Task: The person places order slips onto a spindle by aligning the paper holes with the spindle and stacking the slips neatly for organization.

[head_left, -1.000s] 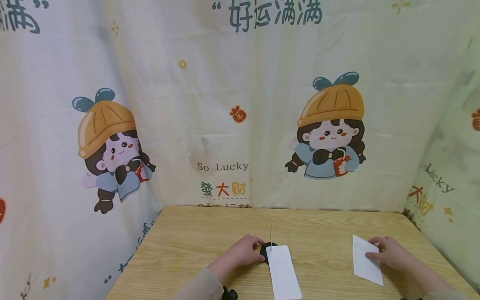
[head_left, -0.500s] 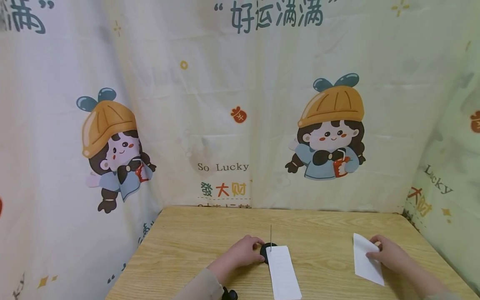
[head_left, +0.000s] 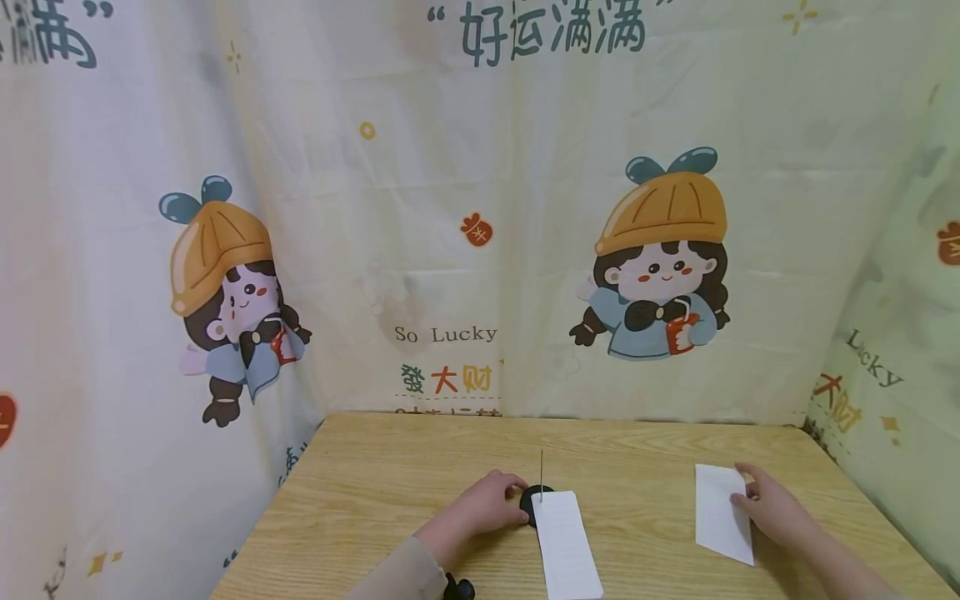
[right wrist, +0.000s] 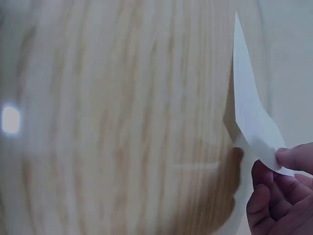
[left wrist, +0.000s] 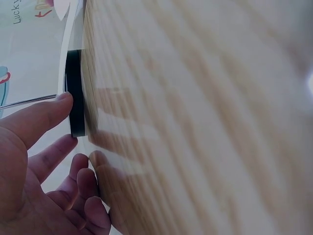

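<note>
In the head view a receipt spike stands on the table, with a round black base (head_left: 527, 507) and a thin upright metal pin (head_left: 542, 468). My left hand (head_left: 489, 504) grips the base's left edge between thumb and fingers. White paper slips (head_left: 568, 546), faintly lined, lie with their top corner at the pin and cover part of the base. At the right, my right hand (head_left: 774, 508) pinches a single white paper slip (head_left: 720, 512) by its right edge. The right wrist view shows that slip (right wrist: 248, 93) bending near the thumb, raised over the wood.
The wooden table (head_left: 397, 458) reaches back to a printed curtain (head_left: 420, 250) that also hangs at both sides. A small black object (head_left: 459, 588) sits by the left sleeve (head_left: 405, 571) at the bottom edge.
My right hand has moved slightly left with its slip, which now faces the head camera more squarely. The left hand and the spike stay put. The left curtain's print has shifted a little.
</note>
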Action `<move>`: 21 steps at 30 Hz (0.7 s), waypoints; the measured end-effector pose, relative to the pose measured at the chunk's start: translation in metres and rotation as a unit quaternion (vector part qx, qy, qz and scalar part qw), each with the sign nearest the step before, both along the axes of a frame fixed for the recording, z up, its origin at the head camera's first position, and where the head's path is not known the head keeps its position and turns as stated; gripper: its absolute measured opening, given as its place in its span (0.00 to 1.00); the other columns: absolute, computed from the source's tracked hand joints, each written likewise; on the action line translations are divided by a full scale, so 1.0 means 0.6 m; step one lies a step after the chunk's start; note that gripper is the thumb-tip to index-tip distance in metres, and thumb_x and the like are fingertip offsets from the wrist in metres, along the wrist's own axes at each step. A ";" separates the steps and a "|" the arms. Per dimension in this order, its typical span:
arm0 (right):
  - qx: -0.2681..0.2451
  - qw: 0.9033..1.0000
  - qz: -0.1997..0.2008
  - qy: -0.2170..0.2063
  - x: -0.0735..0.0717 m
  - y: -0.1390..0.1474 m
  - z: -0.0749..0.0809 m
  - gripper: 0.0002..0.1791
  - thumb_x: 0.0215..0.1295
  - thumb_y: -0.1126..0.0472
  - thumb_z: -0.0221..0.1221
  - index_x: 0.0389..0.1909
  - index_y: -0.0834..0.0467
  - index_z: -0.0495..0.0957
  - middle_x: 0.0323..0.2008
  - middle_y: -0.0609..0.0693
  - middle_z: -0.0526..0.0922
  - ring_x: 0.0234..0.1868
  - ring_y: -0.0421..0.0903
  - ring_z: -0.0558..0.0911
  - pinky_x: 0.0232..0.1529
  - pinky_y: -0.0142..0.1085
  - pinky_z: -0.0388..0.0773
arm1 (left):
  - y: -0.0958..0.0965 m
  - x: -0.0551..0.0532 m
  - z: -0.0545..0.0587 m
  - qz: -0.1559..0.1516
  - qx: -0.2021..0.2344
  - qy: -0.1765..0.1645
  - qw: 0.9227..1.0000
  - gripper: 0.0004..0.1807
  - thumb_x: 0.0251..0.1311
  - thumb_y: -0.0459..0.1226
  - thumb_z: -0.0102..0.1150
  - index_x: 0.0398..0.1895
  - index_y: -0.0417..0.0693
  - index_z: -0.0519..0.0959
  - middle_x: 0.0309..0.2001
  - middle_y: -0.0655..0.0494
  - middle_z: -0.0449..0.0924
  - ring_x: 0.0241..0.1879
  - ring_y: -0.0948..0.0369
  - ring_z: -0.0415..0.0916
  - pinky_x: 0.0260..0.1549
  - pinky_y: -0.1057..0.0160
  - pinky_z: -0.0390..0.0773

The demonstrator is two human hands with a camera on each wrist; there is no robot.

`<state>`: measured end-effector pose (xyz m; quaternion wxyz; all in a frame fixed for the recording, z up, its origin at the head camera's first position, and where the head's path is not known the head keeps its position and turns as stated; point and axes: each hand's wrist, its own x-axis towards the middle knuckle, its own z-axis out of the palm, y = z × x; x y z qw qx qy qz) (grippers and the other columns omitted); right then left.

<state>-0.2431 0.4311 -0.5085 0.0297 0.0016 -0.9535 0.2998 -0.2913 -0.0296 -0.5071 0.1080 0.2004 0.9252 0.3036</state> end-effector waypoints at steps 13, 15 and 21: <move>-0.085 0.996 -0.010 0.025 0.010 -0.030 0.020 0.34 0.66 0.68 0.58 0.68 0.74 0.54 0.40 0.60 0.76 0.30 0.44 0.74 0.25 0.35 0.74 | 0.000 0.000 0.004 -0.001 -0.002 0.002 1.000 0.22 0.54 0.44 0.73 0.52 0.55 0.81 0.41 0.56 0.74 0.41 0.56 0.74 0.49 0.51 0.74; -0.090 0.995 -0.003 0.036 0.013 -0.039 0.024 0.34 0.65 0.69 0.58 0.68 0.73 0.56 0.39 0.59 0.76 0.31 0.43 0.75 0.25 0.34 0.75 | 0.000 0.000 0.004 -0.001 -0.002 0.003 1.000 0.22 0.54 0.44 0.73 0.52 0.54 0.81 0.41 0.56 0.74 0.41 0.56 0.74 0.49 0.51 0.74; -0.109 0.992 0.015 0.054 0.018 -0.068 0.033 0.33 0.65 0.70 0.60 0.68 0.71 0.59 0.37 0.56 0.77 0.31 0.39 0.77 0.26 0.35 0.76 | -0.002 0.001 0.004 -0.004 -0.006 0.003 1.000 0.22 0.54 0.44 0.73 0.53 0.55 0.80 0.41 0.56 0.74 0.40 0.57 0.74 0.48 0.53 0.74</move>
